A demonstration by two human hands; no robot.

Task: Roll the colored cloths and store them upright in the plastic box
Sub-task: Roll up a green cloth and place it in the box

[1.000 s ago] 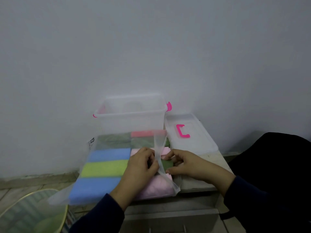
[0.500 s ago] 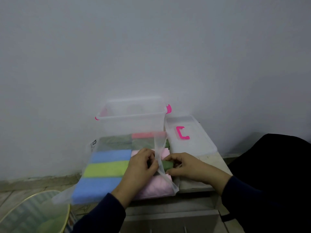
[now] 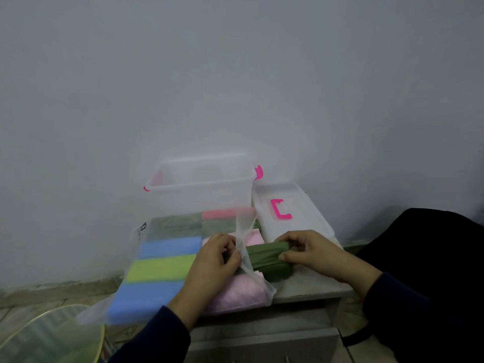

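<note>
The left hand [image 3: 209, 260] pinches the bag [image 3: 242, 231] of cloths in front of the plastic box [image 3: 201, 187]; the right hand [image 3: 309, 252] grips the rolled green cloth [image 3: 267, 258] right of it. Rolling seems finished; next, stand it upright in the box.

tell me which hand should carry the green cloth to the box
Right, most likely. The right hand already grips the green cloth, which is mostly out of the bag. The left hand holds the bag's edge, and the box stands open behind.
</note>
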